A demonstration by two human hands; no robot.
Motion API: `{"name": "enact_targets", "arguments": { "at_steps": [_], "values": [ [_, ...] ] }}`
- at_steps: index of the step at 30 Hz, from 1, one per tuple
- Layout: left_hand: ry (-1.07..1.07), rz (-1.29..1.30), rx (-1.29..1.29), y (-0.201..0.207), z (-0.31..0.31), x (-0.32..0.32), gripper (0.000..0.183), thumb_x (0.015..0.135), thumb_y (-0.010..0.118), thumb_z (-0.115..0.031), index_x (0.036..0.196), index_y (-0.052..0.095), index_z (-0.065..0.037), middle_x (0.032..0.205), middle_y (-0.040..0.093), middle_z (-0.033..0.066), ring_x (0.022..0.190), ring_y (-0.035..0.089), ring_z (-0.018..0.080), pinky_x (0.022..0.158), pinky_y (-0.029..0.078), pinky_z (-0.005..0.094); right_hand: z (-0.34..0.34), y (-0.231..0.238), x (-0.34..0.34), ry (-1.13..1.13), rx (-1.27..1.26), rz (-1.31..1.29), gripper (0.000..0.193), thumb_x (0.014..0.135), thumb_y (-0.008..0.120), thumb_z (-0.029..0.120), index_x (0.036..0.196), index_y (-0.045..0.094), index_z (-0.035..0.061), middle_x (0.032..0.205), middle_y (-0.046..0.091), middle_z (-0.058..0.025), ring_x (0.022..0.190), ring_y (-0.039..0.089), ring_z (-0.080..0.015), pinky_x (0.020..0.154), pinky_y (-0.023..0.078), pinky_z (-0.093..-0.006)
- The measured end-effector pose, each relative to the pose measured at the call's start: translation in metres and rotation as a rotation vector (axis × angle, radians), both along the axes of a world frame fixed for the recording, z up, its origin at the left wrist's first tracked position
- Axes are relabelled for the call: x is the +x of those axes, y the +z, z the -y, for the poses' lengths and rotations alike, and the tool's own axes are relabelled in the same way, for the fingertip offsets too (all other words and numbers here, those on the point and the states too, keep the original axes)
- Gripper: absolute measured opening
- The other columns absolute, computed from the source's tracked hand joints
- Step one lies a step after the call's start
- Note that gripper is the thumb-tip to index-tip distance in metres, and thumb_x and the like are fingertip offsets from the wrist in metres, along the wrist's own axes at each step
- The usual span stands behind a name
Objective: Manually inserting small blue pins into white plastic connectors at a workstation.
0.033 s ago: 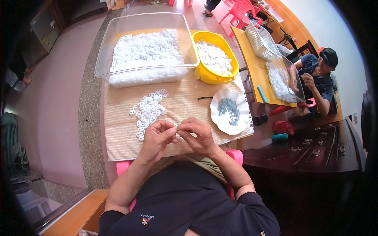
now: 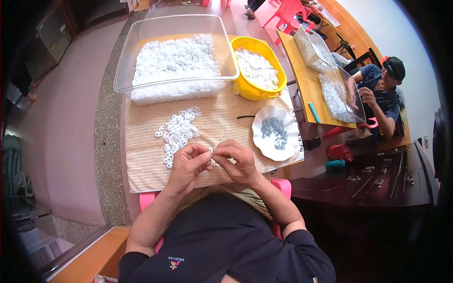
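Clear bin (image 2: pixel 127 62) of white pieces stood at the far side of the towel-covered surface (image 2: pixel 146 158), probably to keep bulk away from the hands. Loose white pile (image 2: pixel 179 128) lay nearer, just beyond the left hand (image 2: pixel 189 162), likely for a short reach. That hand pinched a small piece (image 2: pixel 211 151), thumb to forefinger, over the near part. Right hand (image 2: pixel 238 162) pinched at it from the opposite side, presumably to steady it; fingers hid most from where I stood. Yellow tub (image 2: pixel 250 90), white pieces inside, sat beside the bin. Scalloped dish (image 2: pixel 258 141) of grey bits (image 2: pixel 274 133) seemed placed right-side for easy picking.
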State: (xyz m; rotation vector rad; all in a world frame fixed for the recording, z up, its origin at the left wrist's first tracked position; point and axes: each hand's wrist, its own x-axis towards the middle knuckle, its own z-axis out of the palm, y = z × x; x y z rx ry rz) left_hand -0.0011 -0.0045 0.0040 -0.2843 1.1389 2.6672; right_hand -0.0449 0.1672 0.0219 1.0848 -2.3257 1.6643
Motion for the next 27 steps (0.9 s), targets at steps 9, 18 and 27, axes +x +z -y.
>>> {"name": "enact_targets", "arguments": {
  "at_steps": [9, 18, 27],
  "values": [
    [0.042, 0.013, 0.006, -0.001, -0.003, 0.002, 0.011, 0.087, 0.065, -0.006, 0.096, 0.061, -0.002, 0.081, 0.064, 0.0034, 0.07, 0.06, 0.0095, 0.064, 0.052, 0.0232, 0.0, 0.0, 0.001, 0.008, -0.019, 0.187, 0.009, 0.083, 0.063, -0.005, 0.092, 0.062, -0.0027, 0.087, 0.061, -0.0107, 0.075, 0.06, -0.0161, 0.064, 0.048, -0.0257],
    [0.015, 0.049, 0.053, -0.003, 0.003, -0.007, 0.016, 0.088, 0.063, -0.005, 0.104, 0.063, 0.0, 0.092, 0.067, 0.008, 0.08, 0.064, 0.012, 0.074, 0.055, 0.0244, -0.002, -0.02, -0.011, 0.006, -0.185, 0.479, 0.006, 0.089, 0.06, 0.0, 0.093, 0.063, -0.003, 0.09, 0.061, -0.0066, 0.078, 0.058, -0.0103, 0.068, 0.047, -0.0211],
    [0.033, 0.068, 0.003, -0.005, 0.0, -0.001, 0.017, 0.089, 0.063, -0.004, 0.104, 0.062, 0.002, 0.092, 0.068, 0.009, 0.081, 0.066, 0.0125, 0.075, 0.056, 0.0252, -0.002, -0.032, -0.009, 0.033, -0.194, 0.525, 0.008, 0.09, 0.06, 0.0, 0.095, 0.063, -0.0044, 0.093, 0.061, -0.0072, 0.081, 0.059, -0.0104, 0.07, 0.048, -0.0213]
  ]
}}
